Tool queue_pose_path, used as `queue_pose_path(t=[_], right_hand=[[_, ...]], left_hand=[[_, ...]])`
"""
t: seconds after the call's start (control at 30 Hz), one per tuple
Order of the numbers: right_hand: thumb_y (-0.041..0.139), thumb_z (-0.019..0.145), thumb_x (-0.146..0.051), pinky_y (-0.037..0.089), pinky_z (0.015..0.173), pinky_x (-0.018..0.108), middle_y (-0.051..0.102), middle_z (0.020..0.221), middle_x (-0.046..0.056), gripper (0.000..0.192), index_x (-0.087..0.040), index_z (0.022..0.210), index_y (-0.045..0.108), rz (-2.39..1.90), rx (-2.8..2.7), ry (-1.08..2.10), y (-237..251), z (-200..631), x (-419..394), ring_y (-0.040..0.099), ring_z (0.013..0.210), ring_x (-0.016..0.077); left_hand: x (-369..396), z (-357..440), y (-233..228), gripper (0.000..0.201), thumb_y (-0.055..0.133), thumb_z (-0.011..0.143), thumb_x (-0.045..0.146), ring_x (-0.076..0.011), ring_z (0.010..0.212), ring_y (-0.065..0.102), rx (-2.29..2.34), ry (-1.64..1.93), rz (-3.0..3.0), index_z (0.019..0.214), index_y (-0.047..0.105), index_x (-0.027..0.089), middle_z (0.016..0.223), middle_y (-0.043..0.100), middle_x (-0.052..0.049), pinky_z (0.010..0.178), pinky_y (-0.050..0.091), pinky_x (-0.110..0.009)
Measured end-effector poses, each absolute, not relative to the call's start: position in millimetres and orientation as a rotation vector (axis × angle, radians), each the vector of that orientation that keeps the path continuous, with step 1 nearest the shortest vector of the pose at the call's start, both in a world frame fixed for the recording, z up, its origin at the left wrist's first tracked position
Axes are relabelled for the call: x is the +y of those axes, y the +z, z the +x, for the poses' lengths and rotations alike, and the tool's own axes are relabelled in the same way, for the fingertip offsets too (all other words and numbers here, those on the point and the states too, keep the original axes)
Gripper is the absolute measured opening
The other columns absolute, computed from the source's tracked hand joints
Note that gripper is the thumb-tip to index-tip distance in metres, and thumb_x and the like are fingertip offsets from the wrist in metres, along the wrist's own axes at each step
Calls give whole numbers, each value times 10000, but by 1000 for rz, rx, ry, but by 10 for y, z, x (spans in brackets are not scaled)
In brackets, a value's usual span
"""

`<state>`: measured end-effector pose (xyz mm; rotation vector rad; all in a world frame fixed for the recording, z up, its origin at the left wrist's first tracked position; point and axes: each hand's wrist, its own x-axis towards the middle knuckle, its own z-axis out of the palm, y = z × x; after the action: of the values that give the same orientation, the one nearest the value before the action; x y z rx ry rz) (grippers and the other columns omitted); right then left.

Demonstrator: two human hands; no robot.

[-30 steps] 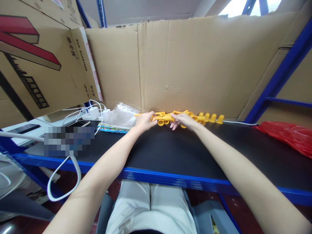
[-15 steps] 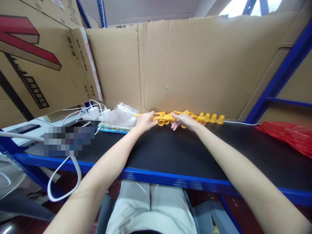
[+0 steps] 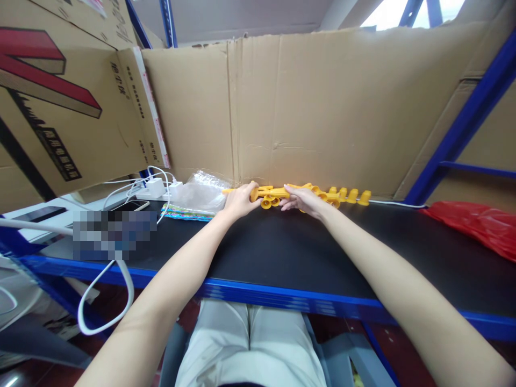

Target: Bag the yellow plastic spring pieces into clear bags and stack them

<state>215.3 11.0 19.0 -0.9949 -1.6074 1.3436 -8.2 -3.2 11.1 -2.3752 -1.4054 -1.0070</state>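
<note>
Near the back of the shelf, my left hand (image 3: 239,200) is closed around the left end of a long yellow plastic piece (image 3: 277,192). At that piece's right end, my right hand (image 3: 307,201) pinches it between thumb and fingers, with the other fingers curled below. Small yellow cups (image 3: 271,202) with open mouths facing me lie just under the held piece. More yellow parts are partly hidden behind my right hand. Farther right stands a row of upturned yellow cups (image 3: 353,195), apart from my hands.
Clear plastic bags (image 3: 203,193) lie left of my left hand. White chargers and cables (image 3: 155,187) are farther left. A red plastic bag (image 3: 475,223) lies at the right. Cardboard (image 3: 322,107) walls the back, and a blue metal edge (image 3: 282,296) runs along the front.
The yellow piece between my hands has tilted slightly and looks more level. My right fingers have curled in a little; both hands stay in nearly the same place.
</note>
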Motion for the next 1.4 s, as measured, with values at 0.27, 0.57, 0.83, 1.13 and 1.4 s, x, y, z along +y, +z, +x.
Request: queue_pose_path(t=[0.27,0.57,0.83,1.13,1.4], right_hand=[[642,715,-344,485,528,223,626,719,10,251,-176,845,508,-831,-1156,925,258,2319,310,602,563,106],[606,699,-375,435,769,382,618,960,62,363,-205,1004,507,-1154,-1493,-75,-26,2572,485,583,828,205],[491,801,-316,222,900,472,636,982,104,314,-198,1091,519,-1478,-1865,-605,-125,2513,349,521,970,271],[441,837,-346,155,918,460,647,943,105,320,-171,1089,533,-1540,-1877,-753,-116,2491,312,522,896,266],[402,852,-355,154,916,474,622,1018,144,424,-142,1213,467,-1558,-1859,-771,-178,2489,368,505,929,274]], left_hand=[[135,-203,8,585,461,807,296,-227,1083,494,-1440,-992,-2447,1335,239,176,1211,497,-123,885,405,-349],[329,-363,-201,526,456,725,139,-253,1176,419,-1866,-611,-2413,1246,381,144,1266,448,-151,954,350,-353],[380,-373,-232,503,426,713,182,-261,1192,409,-1973,-248,-2432,1215,448,145,1263,469,-134,965,347,-365],[384,-372,-224,456,434,682,142,-288,1141,443,-1895,-394,-2428,1128,525,113,1203,496,-170,909,393,-362],[421,-363,-278,469,467,659,154,-305,1175,398,-1926,-468,-2402,1124,527,151,1216,490,-157,903,391,-400]])
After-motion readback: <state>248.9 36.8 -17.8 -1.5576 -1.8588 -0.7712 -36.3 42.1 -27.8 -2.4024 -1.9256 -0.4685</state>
